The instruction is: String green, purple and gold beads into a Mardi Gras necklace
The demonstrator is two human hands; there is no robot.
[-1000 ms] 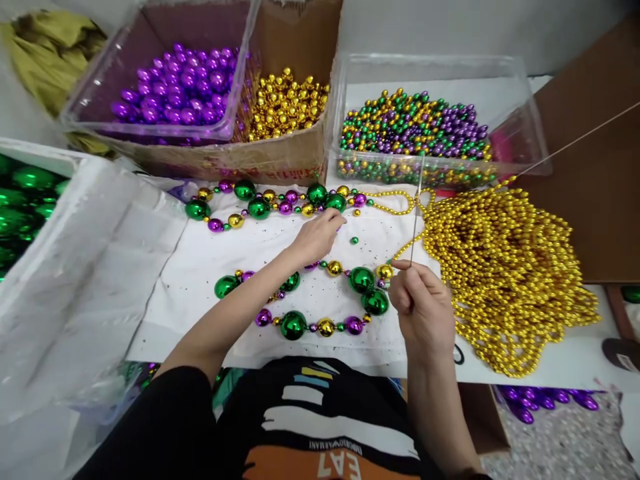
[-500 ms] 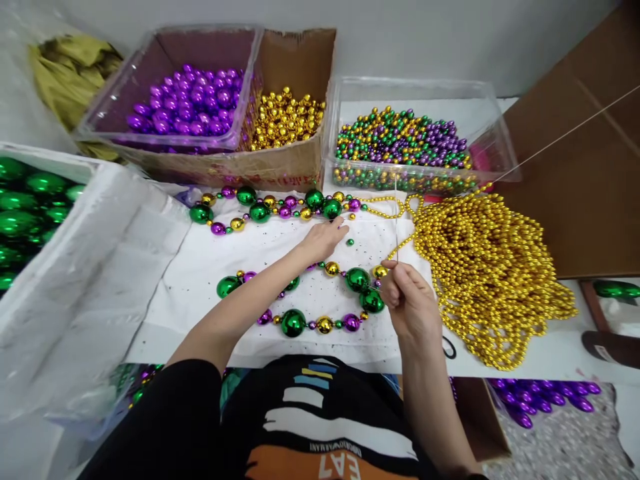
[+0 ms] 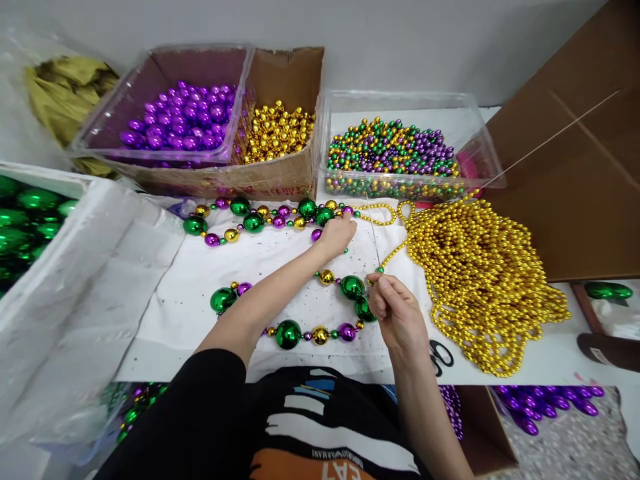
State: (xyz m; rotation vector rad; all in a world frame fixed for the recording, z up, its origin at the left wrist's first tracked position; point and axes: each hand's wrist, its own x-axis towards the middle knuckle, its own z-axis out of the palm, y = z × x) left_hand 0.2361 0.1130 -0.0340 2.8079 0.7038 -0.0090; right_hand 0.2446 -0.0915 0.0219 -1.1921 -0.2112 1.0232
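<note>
My left hand (image 3: 339,237) reaches across the white cloth, fingers extended and the fingertips at a purple bead in the finished-looking upper bead strand (image 3: 254,222). A loose purple bead (image 3: 317,235) lies beside that hand. Between thumb and fingers, my right hand (image 3: 397,307) pinches a long, thin needle (image 3: 373,230) that points up and away. A small green bead (image 3: 380,269) shows by its fingertips. The lower bead strand (image 3: 289,334), with large green, gold and purple beads, curves over the cloth to my right hand; my left forearm hides part of it.
Behind are a bin of purple beads (image 3: 187,120), a carton of gold beads (image 3: 280,133) and a clear box of small mixed beads (image 3: 390,150). Gold bead chains (image 3: 480,280) are heaped at right, black scissors (image 3: 442,357) near the edge. A white foam box (image 3: 95,267) stands left.
My left hand has moved forward to the upper strand's end, and the purple bead beside it now shows. The needle in my right hand leans more. The whole view has shifted slightly.
</note>
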